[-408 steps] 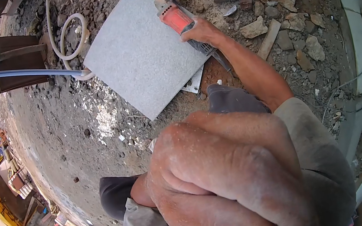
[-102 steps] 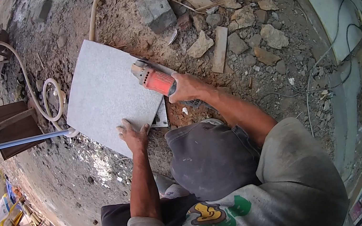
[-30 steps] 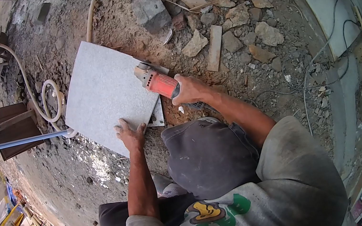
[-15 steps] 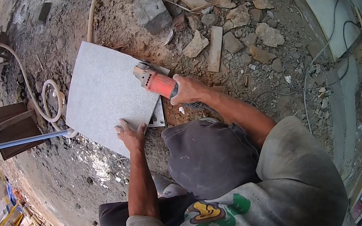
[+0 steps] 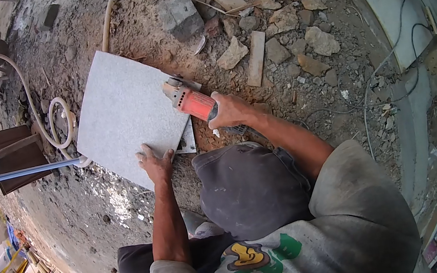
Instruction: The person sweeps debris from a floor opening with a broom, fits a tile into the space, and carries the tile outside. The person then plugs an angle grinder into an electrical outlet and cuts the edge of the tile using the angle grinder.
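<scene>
A pale grey square slab [image 5: 122, 104] lies on the dirt in front of my knees. My left hand [image 5: 156, 162] rests on its near edge with the fingers spread, holding nothing. In my right hand [image 5: 228, 110] is a red angle grinder [image 5: 195, 104], gripped round its rear body. The grinder's metal head sits over the slab's right edge; its disc is mostly hidden beneath it. Under the slab's near right corner, part of another light piece [image 5: 187, 140] sticks out.
A grey concrete block [image 5: 180, 16], a flat strip [image 5: 256, 58] and broken stones [image 5: 322, 40] lie beyond the grinder. A beige hose [image 5: 25, 83] curls at the left beside a blue pole [image 5: 15, 174]. Thin cables [image 5: 374, 74] run along the right.
Over the last second the view has shifted slightly, while hands, grinder and slab keep nearly the same arrangement. In the oldest frame my left hand was off the slab and the grinder was nearer its far end.
</scene>
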Demonstrator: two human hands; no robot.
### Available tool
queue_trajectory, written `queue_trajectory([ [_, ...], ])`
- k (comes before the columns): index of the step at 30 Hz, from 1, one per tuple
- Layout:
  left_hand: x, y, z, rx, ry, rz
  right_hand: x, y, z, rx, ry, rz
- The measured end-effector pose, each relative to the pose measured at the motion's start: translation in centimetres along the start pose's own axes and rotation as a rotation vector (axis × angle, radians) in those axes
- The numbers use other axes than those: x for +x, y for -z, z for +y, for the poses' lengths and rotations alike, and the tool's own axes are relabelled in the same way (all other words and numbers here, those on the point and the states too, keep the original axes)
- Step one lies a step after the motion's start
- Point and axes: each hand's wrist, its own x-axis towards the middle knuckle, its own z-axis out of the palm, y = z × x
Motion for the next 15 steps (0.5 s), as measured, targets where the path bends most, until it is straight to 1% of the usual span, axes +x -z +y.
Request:
queue_trajectory([
  [10, 0.12, -0.19, -0.08, 0.006, -0.001, 0.001, -0.15, 0.31, 0.07, 0.005, -0.014, -0.005],
  [12, 0.23, -0.32, -0.21, 0.001, -0.008, 0.004, 0.04, 0.73, -0.26, -0.015, -0.013, -0.06],
  [15, 0.14, -0.27, -0.24, 0.003, -0.006, 0.005, -0.04, 0.62, -0.32, 0.016, -0.02, -0.049],
])
